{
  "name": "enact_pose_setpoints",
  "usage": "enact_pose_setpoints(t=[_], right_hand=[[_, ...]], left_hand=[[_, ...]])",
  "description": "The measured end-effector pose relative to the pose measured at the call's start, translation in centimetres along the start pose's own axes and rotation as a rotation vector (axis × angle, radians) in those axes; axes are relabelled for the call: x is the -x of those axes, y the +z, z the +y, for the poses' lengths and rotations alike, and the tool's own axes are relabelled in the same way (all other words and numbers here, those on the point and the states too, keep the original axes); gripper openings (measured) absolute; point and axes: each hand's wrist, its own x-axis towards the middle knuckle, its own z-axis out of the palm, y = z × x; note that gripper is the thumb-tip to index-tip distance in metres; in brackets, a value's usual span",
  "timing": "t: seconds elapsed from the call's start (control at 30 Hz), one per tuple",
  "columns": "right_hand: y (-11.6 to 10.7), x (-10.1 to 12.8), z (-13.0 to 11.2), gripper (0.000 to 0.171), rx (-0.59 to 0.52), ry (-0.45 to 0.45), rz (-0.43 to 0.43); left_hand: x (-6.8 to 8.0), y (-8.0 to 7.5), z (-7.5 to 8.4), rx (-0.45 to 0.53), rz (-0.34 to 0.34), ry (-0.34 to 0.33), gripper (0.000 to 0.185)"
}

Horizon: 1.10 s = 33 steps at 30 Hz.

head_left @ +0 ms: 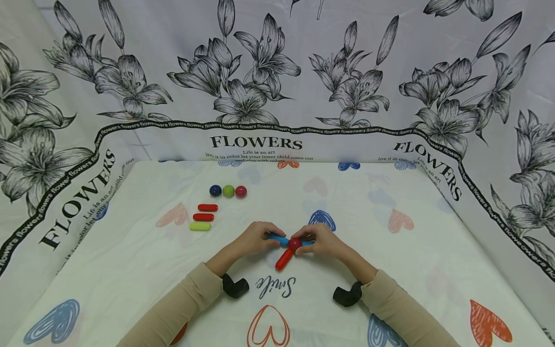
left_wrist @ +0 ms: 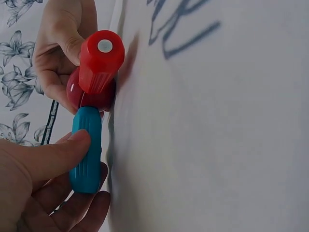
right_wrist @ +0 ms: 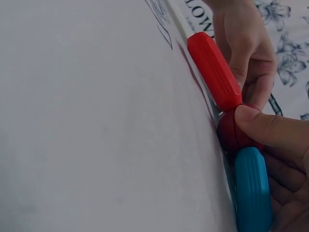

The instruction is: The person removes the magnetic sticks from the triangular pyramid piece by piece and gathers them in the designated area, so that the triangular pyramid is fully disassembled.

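L hand (head_left: 256,238): grips blue rod (head_left: 278,238) at its L end; thumb on top, fingers curled under (L wrist view).
R hand (head_left: 321,240): pinches red ball (head_left: 295,244), thumb tip on it; fingers also curl round 2nd blue rod (right_wrist: 253,191) (R wrist view), mostly hidden in head view.
Ball: centre of table, between both hands, just above cloth (head_left: 390,270).
Red rod (head_left: 284,259): one end touching ball, other end slants down-left toward the person, near "Smile" print (head_left: 275,286).
Blue rods: one each side of ball, ends touching it; w/ red rod they fan out from the ball.
Spare balls: blue (head_left: 215,191), green (head_left: 228,191), red (head_left: 241,192) in a row, touching or nearly, upper L of table, well apart from hands.
Spare rods: two red (head_left: 207,207) (head_left: 203,217), one yellow-green (head_left: 200,226), stacked in a column just below the balls.
Backdrop (head_left: 269,72): flower-print sheet behind and at sides.
Sleeves: beige; black wrist cams (head_left: 235,286) on both.
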Motion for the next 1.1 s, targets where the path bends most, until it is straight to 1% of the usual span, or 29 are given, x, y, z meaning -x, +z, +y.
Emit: enact_pose_setpoints(t=[0.2,0.43,0.5,0.73,0.83,1.0,1.1], right_hand=[[0.0,0.0,-0.2,0.034,0.004,0.004,-0.003],[0.1,-0.1,-0.2,0.034,0.033,-0.003,-0.002],[0.0,-0.1,-0.2,0.034,0.041,-0.003,-0.004],[-0.2,0.1,-0.3,0.035,0.049,0.02,-0.008],[-0.2,0.1,-0.3,0.035,0.05,0.022,-0.011],[-0.2,0.0,-0.2,0.035,0.052,0.029,-0.015],[-0.1,0.0,-0.2,0.035,0.05,0.032,-0.017]], left_hand=[[0.2,-0.1,0.0,-0.001,0.003,-0.004,0.019],[0.3,-0.1,0.0,-0.003,0.002,-0.011,0.018],[0.4,-0.3,0.0,0.01,0.001,-0.021,0.018],[1.1,-1.1,-0.4,0.046,0.028,-0.106,0.02],[1.4,-1.6,-0.6,0.044,0.036,-0.111,0.021],[2.1,-2.2,-0.6,0.069,0.04,-0.118,0.022],[2.6,-2.8,-0.8,0.086,0.041,-0.107,0.023]])
